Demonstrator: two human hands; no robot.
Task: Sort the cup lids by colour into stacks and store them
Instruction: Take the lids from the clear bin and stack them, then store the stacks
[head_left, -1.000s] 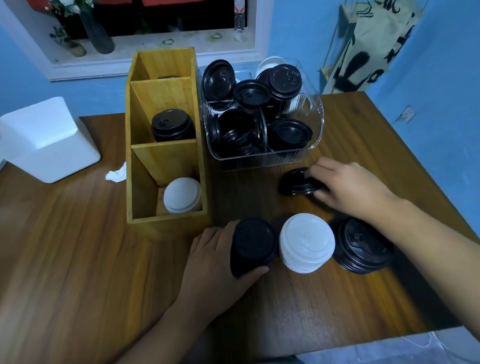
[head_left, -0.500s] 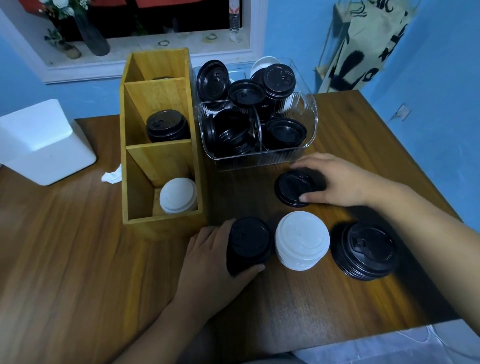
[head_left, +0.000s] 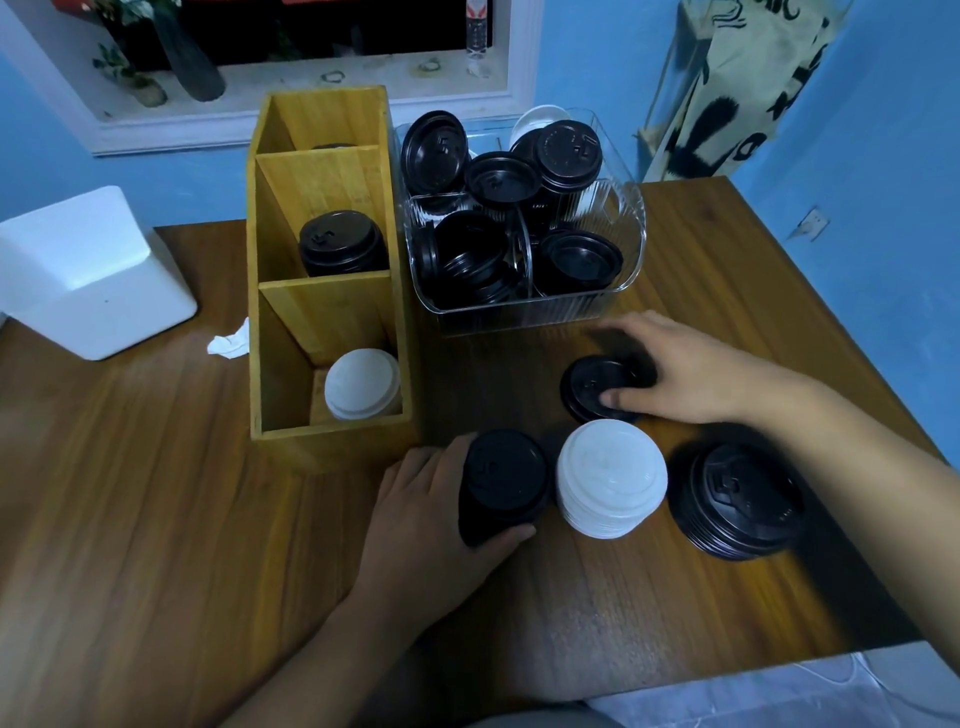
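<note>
Wooden table (head_left: 156, 519), blue-walled room: cup lids part sorted, both hands engaged.

Single black lid (head_left: 589, 387) lies flat at table centre; the right hand (head_left: 696, 371) holds it, thumb on its top, fingers curled over its far rim. Tall black stack (head_left: 501, 483), at 7 o'clock from that lid, is gripped by the left hand (head_left: 436, 519), thumb and fingers wrapped round its side. White stack (head_left: 612, 478) stands just beside it at 3 o'clock; wide black stack (head_left: 737, 501) further at 3 o'clock, untouched. Wooden organiser (head_left: 332, 441) at 10 o'clock holds a stored black stack (head_left: 340, 241) in its middle compartment and a stored white stack (head_left: 362, 383) in its near one. Clear bin (head_left: 587, 312) at 12 o'clock holds loose black lids (head_left: 498, 179).
</note>
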